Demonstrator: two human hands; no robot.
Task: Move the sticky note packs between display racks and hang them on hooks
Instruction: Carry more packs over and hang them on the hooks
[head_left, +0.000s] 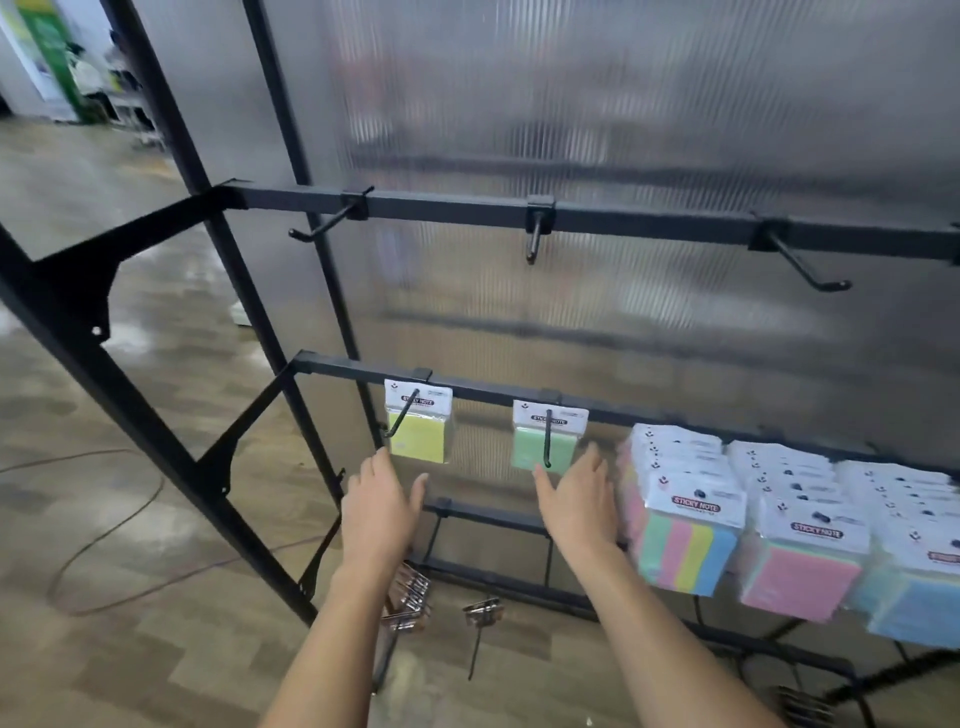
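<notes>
A yellow sticky note pack hangs on a hook of the middle rail, and a green sticky note pack hangs on the hook to its right. My left hand is raised just below the yellow pack with straight fingers and holds nothing. My right hand is just below and right of the green pack, fingers straight, empty too. Further right on the same rail hang several full rows of multicolour packs, pink-fronted packs and blue packs.
The upper rail carries three bare black hooks. A ribbed translucent panel backs the black rack frame. Metal clips hang on a lower rail. A cable loops over the wood-look floor at left.
</notes>
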